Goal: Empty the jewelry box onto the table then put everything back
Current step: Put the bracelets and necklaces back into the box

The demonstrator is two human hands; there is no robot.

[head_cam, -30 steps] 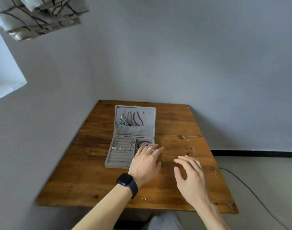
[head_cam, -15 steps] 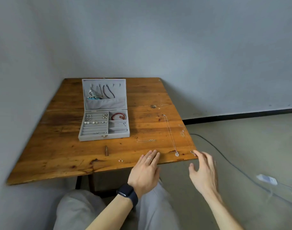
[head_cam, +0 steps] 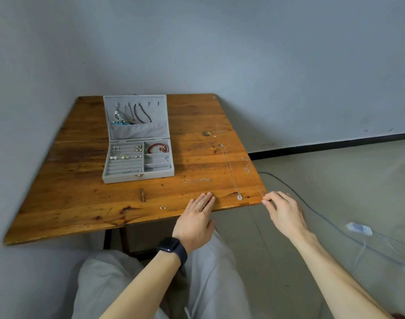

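Right hand (head_cam: pixel 286 215) pinches the near end of a thin chain (head_cam: pixel 254 178) at the front right corner of a wooden table (head_cam: pixel 70 192).

The left hand (head_cam: pixel 197 217) lies flat on the table's near edge, fingers straight and pressed together, with 1 ring (head_cam: pixel 200 204) showing. The grey jewelry box (head_cam: pixel 137 178) stands open at the far left, holding earrings (head_cam: pixel 125 156) and a red bracelet (head_cam: pixel 158 147). A pendant necklace (head_cam: pixel 229 169), 1 short chain (head_cam: pixel 197 180) and a small earring (head_cam: pixel 163 207) lie loose on the wood.
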